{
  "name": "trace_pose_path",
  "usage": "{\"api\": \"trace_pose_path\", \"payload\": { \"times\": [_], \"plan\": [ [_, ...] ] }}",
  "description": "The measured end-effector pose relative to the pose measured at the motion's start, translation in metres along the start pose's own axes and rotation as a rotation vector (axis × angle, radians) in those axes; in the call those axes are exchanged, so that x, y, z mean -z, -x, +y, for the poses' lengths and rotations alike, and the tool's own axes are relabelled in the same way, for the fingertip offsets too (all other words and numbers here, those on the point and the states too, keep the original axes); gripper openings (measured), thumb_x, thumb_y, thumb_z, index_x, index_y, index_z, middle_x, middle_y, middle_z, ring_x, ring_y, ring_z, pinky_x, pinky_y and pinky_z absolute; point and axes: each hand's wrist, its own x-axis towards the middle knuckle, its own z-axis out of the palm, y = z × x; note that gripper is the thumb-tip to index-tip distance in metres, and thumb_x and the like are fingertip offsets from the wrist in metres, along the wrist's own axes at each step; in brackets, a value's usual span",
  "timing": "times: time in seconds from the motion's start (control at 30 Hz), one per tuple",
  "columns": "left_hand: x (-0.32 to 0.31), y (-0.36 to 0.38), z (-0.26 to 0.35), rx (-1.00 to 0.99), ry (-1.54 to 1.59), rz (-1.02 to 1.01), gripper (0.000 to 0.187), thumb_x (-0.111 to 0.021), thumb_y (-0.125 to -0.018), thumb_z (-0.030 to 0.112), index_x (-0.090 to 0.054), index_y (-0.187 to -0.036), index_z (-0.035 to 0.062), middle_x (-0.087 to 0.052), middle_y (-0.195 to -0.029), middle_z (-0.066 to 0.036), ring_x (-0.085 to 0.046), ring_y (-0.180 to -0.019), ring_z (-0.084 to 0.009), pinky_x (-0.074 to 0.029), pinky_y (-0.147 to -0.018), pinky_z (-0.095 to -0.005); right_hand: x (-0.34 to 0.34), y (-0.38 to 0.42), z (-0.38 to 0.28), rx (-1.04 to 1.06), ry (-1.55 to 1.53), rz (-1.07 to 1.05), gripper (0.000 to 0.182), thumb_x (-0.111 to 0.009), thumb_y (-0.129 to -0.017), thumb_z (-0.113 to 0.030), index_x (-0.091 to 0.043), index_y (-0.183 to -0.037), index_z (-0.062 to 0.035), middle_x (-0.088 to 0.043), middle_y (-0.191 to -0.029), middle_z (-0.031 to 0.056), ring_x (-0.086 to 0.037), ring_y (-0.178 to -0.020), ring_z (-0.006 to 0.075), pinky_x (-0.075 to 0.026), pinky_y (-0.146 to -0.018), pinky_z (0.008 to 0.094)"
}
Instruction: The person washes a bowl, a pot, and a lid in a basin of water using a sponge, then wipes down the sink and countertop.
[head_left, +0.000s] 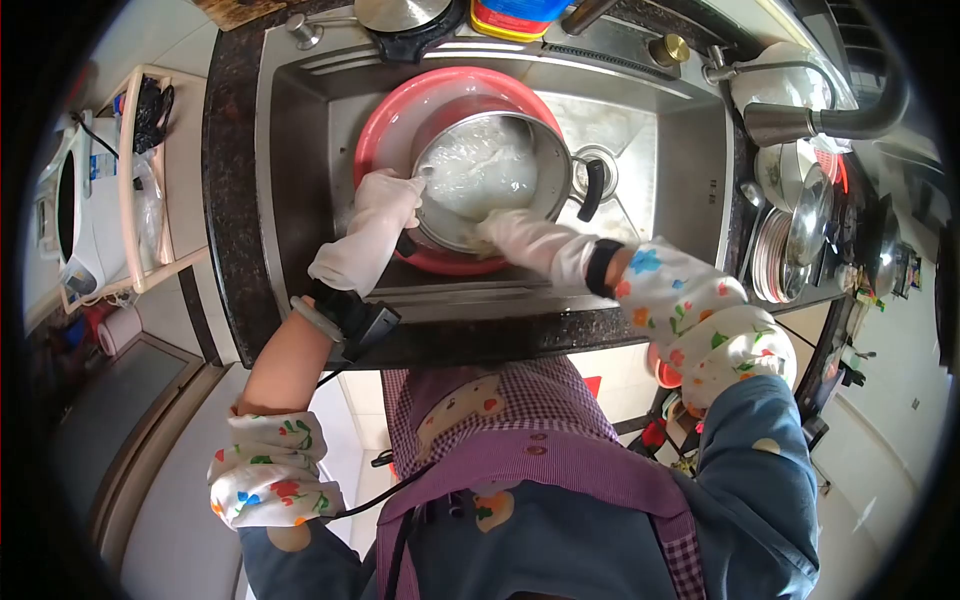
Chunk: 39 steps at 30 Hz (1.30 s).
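A metal pot (551,165) with black handles, holding cloudy, sudsy water, sits tilted inside a pink plastic basin (374,125) in the sink. My left hand (388,205), in a white glove, is closed on the pot's left rim, just above one handle. At the pot's near side, my right hand (520,237), also gloved, presses against the rim and outer wall. Its fingertips are blurred around something small and yellowish that I cannot make out. The other pot handle (593,191) points right, over the sink drain.
The steel sink (690,200) surrounds the basin, with a drain (600,172) to its right. A grey faucet (785,124) reaches in from the right. Stacked plates (770,255) and lids stand on the right counter. A pot lid (400,12) and a colourful container (515,18) are behind the sink.
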Motion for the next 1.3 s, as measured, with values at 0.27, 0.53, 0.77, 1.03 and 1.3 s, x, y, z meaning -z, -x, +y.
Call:
{"api": "trace_pose_path", "payload": {
  "times": [0.27,0.53,0.77,1.03,1.3],
  "plan": [
    [0.005,-0.002,0.017,-0.059,-0.287,-0.054,0.024,-0.063,-0.078,0.02,-0.058,-0.09,-0.0005,-0.064,-0.071,-0.009,-0.062,-0.054,-0.016,-0.051,-0.052,-0.027,0.001,-0.021,-0.007,0.309,-0.095,0.165,0.011,-0.055,-0.081,-0.009,-0.062,-0.074,-0.0037,-0.063,-0.074,0.0055,-0.057,-0.068,0.0149,-0.044,-0.063,0.027],
    [0.005,-0.008,0.025,-0.073,-0.303,-0.078,0.022,-0.062,-0.079,0.019,-0.057,-0.085,-0.0017,-0.057,-0.064,-0.006,-0.053,-0.046,-0.0149,-0.045,-0.047,-0.0298,0.006,-0.018,0.028,0.18,-0.108,0.084,0.01,-0.058,-0.078,-0.013,-0.06,-0.075,-0.0035,-0.057,-0.068,0.0118,-0.053,-0.065,0.0209,-0.043,-0.064,0.0307],
    [0.015,-0.017,0.076,-0.131,-0.628,-0.286,0.029,-0.067,-0.079,0.022,-0.057,-0.092,-0.0017,-0.056,-0.065,-0.008,-0.052,-0.046,-0.0138,-0.042,-0.044,-0.0301,0.056,-0.015,0.032,0.478,0.824,0.387,0.012,-0.058,-0.073,-0.006,-0.063,-0.082,-0.001,-0.064,-0.078,0.0139,-0.063,-0.075,0.0308,-0.051,-0.065,0.0353],
    [0.018,-0.012,0.017,-0.687,-0.474,0.187,0.083,-0.081,-0.057,0.023,-0.043,-0.128,0.0008,-0.057,-0.119,-0.018,-0.055,-0.111,-0.0251,-0.042,-0.093,-0.0327,0.016,-0.065,0.049,0.031,0.717,0.293,0.041,-0.066,-0.065,-0.007,-0.053,-0.104,-0.0021,-0.061,-0.092,0.0145,-0.059,-0.09,0.0312,-0.048,-0.08,0.0377],
    [-0.019,-0.044,-0.065,0.028,-0.526,-0.216,0.072,-0.053,-0.081,0.02,-0.014,-0.14,0.0026,-0.051,-0.12,-0.025,-0.06,-0.1,-0.0332,-0.052,-0.083,-0.0365,-0.011,-0.056,0.035,0.271,0.354,0.321,0.021,-0.054,-0.075,-0.006,-0.059,-0.095,-0.0045,-0.064,-0.09,0.0128,-0.061,-0.085,0.029,-0.05,-0.073,0.0362]
  ]
}}
